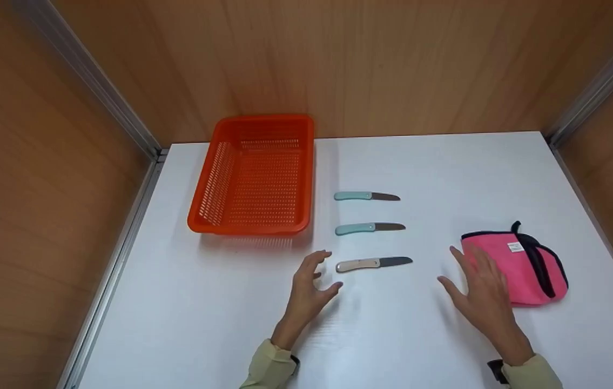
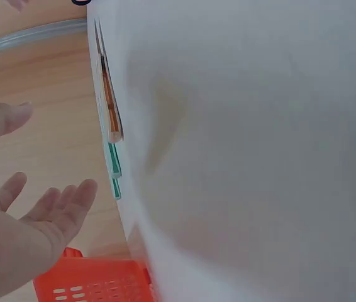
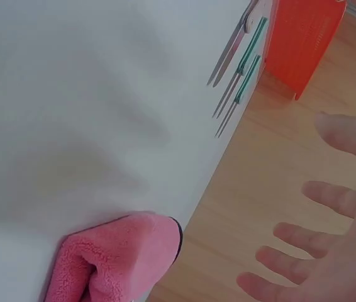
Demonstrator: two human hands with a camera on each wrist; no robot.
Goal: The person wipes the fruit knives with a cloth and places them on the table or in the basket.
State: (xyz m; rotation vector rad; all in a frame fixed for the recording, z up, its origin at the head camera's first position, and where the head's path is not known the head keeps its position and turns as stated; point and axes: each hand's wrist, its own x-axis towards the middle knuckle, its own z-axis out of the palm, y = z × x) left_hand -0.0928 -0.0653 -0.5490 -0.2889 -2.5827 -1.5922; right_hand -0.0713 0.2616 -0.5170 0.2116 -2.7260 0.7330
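Observation:
Three knives lie in a column on the white table, blades to the right in the head view. The nearest knife (image 1: 359,265) has a beige handle; the middle knife (image 1: 356,229) and the far knife (image 1: 354,195) have light green ones. My left hand (image 1: 306,294) hovers just left of the beige knife's handle, thumb and fingers apart, holding nothing. My right hand (image 1: 483,294) is spread above the left part of a folded pink cloth (image 1: 533,270) with black trim and a white label. In the right wrist view the cloth (image 3: 127,258) looks fluffy, apart from the fingers.
A red-orange perforated plastic basket (image 1: 263,183) stands at the back left of the table (image 1: 203,319). Wooden panels (image 1: 371,65) with metal edge strips enclose the table at the back and both sides.

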